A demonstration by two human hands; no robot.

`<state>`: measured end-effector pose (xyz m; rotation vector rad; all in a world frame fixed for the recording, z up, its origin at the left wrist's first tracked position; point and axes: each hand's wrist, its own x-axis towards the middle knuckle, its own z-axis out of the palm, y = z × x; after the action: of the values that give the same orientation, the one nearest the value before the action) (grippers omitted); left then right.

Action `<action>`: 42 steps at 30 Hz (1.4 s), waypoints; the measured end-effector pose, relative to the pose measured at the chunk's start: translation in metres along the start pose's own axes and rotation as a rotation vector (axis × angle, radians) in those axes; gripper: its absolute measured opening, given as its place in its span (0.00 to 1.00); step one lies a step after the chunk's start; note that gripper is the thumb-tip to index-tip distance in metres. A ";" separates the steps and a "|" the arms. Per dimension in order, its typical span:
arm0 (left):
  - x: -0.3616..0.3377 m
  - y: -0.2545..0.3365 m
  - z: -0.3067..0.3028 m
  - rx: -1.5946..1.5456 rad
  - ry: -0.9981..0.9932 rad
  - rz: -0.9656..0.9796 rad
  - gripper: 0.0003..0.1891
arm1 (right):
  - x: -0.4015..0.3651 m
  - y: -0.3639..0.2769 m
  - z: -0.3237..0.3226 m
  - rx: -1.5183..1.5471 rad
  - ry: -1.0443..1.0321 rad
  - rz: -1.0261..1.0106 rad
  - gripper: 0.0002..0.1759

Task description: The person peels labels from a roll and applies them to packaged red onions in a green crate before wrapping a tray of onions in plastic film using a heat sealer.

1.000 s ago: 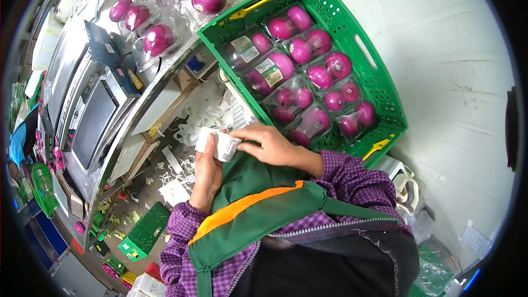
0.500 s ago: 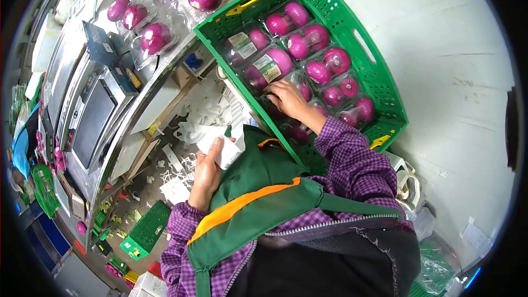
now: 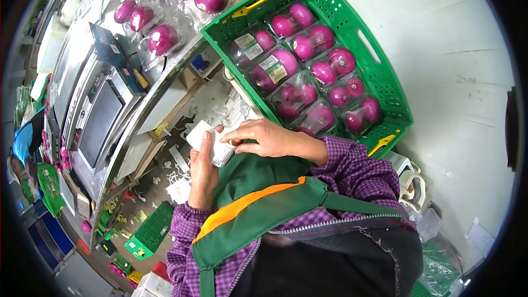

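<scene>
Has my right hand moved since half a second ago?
Yes. Against the green crate, your right hand has moved down and left in view, from the clear packs inside to the white labels.

Bright light leaves glints on the wrapped onions [image 3: 163, 40] at upper left. Fisheye distortion bends the edges into black corners.

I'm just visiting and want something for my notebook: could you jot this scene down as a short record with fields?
Left hand: holds folded white labels
Right hand: fingertips at the labels' edge; grip unclear
Large green crate: holds clear packs of round purple produce
Marked packs: two in the crate show a green-and-white label
Worktable: more purple produce in clear wrap on top
Floor: smaller green crate
Clothing: purple checked sleeves, green apron with orange band
</scene>
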<state>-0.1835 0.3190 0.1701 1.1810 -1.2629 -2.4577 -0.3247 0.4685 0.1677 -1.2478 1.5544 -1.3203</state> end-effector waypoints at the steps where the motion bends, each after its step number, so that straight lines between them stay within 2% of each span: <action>1: 0.001 -0.003 -0.001 -0.004 -0.001 -0.006 0.16 | 0.000 0.004 0.004 0.001 -0.003 0.002 0.19; 3: 0.001 -0.005 -0.002 -0.010 -0.002 -0.011 0.16 | 0.002 0.009 0.012 -0.098 0.096 -0.153 0.17; 7: -0.001 -0.007 -0.001 0.001 -0.001 0.030 0.16 | -0.001 -0.001 0.018 -0.030 0.101 -0.098 0.16; 9: 0.000 -0.007 -0.005 0.025 -0.030 0.036 0.16 | 0.000 -0.002 0.020 -0.001 0.052 0.081 0.14; 10: 0.001 -0.008 -0.008 0.061 -0.057 0.044 0.16 | -0.001 -0.001 0.021 -0.002 0.051 0.081 0.14; 12: 0.002 -0.010 -0.012 0.096 -0.082 0.054 0.16 | -0.001 0.005 0.025 -0.019 0.070 -0.049 0.11; 16: 0.013 -0.015 -0.017 -0.020 0.056 -0.064 0.16 | 0.001 0.013 0.033 -0.003 0.135 -0.073 0.10; 18: 0.021 -0.021 -0.028 -0.084 0.114 -0.131 0.16 | 0.010 0.016 0.039 0.029 0.377 -0.147 0.07; 20: 0.028 -0.029 -0.041 -0.073 0.177 -0.057 0.22 | 0.019 0.023 0.040 0.062 0.431 -0.070 0.06; 21: 0.021 -0.020 -0.031 0.079 0.234 0.116 0.30 | 0.024 0.027 0.040 0.096 0.482 0.007 0.05; 23: 0.011 -0.005 -0.011 0.407 0.143 0.504 0.36 | 0.030 0.025 0.041 0.202 0.511 0.043 0.04; 24: 0.013 -0.004 -0.014 0.500 0.028 0.624 0.39 | 0.034 0.017 0.038 0.228 0.482 0.154 0.04; 25: 0.011 -0.002 -0.007 0.482 -0.040 0.589 0.39 | 0.039 0.013 0.038 0.254 0.446 0.262 0.04; 27: 0.021 -0.009 -0.010 0.495 -0.134 0.494 0.34 | 0.047 0.017 0.044 0.297 0.519 0.182 0.05; 29: 0.029 -0.010 -0.010 0.212 -0.127 0.340 0.28 | 0.055 0.019 0.044 0.237 0.587 0.161 0.04; 30: 0.034 -0.011 -0.014 0.146 -0.125 0.287 0.19 | 0.057 0.021 0.043 0.267 0.594 0.180 0.04; 31: 0.039 -0.009 -0.019 0.148 -0.113 0.291 0.19 | 0.058 0.026 0.043 0.245 0.581 0.147 0.06; 33: 0.053 -0.006 -0.025 0.151 -0.072 0.186 0.10 | 0.060 0.021 0.037 0.080 0.531 0.165 0.14; 34: 0.065 -0.004 -0.029 0.152 -0.021 0.206 0.06 | 0.059 0.018 0.035 0.082 0.532 0.174 0.14; 35: 0.078 0.003 -0.037 0.224 0.030 0.183 0.06 | 0.057 0.015 0.034 0.143 0.596 0.171 0.18; 37: 0.116 0.005 -0.063 -0.004 0.029 0.108 0.06 | 0.050 0.012 0.020 0.185 0.644 0.171 0.25; 38: 0.126 0.013 -0.063 -0.086 0.069 0.086 0.05 | 0.042 0.023 0.015 0.163 0.702 0.163 0.24; 40: 0.149 0.024 -0.070 -0.225 0.150 0.058 0.04 | 0.027 0.030 0.000 0.231 0.805 0.280 0.20; 42: 0.176 0.020 -0.088 -0.215 0.188 0.072 0.07 | 0.008 0.042 -0.014 0.305 0.864 0.386 0.16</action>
<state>-0.2465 0.1735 0.0522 1.2506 -0.9477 -2.2993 -0.3490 0.4642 0.1298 -0.1321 1.9131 -1.8453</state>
